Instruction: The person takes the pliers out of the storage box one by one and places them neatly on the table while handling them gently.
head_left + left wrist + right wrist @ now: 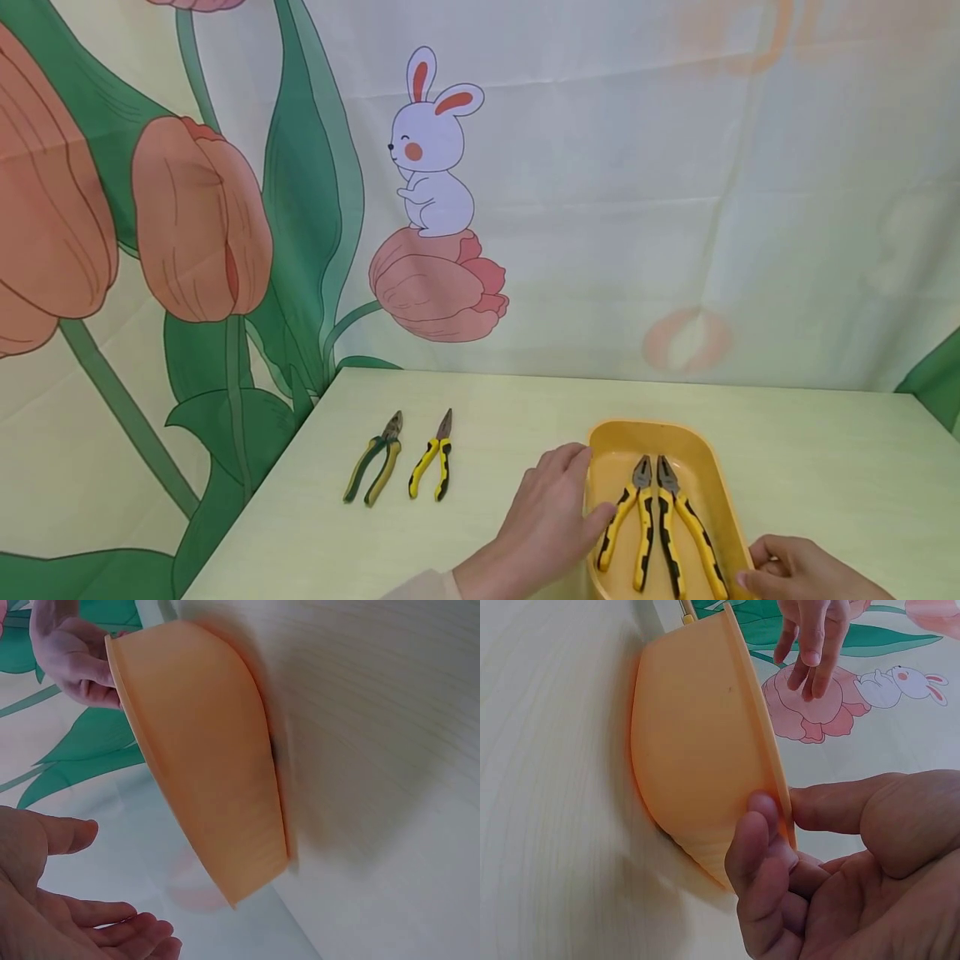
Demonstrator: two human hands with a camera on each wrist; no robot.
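Observation:
A yellow plastic tray (pixel 652 433) stands on the table, and two combination pliers with yellow-and-black handles (pixel 624 525) (pixel 686 529) lie side by side inside it. My right hand (pixel 810 567) pinches the tray's right rim between thumb and fingers, as the right wrist view shows closely. At the tray's left side is my left hand (pixel 551 512), fingers extended. In the left wrist view a gap separates this left hand (pixel 82 900) from the tray wall (pixel 202 757). The right wrist view shows the left hand (pixel 814 637) beyond the rim, fingers loose.
Left of the tray, on the pale table (pixel 502 417), lie combination pliers with green-and-tan handles (pixel 375 458) and needle-nose pliers with yellow-and-black handles (pixel 433 458). A cloth printed with tulips and a rabbit (pixel 438 167) hangs behind the table's back edge.

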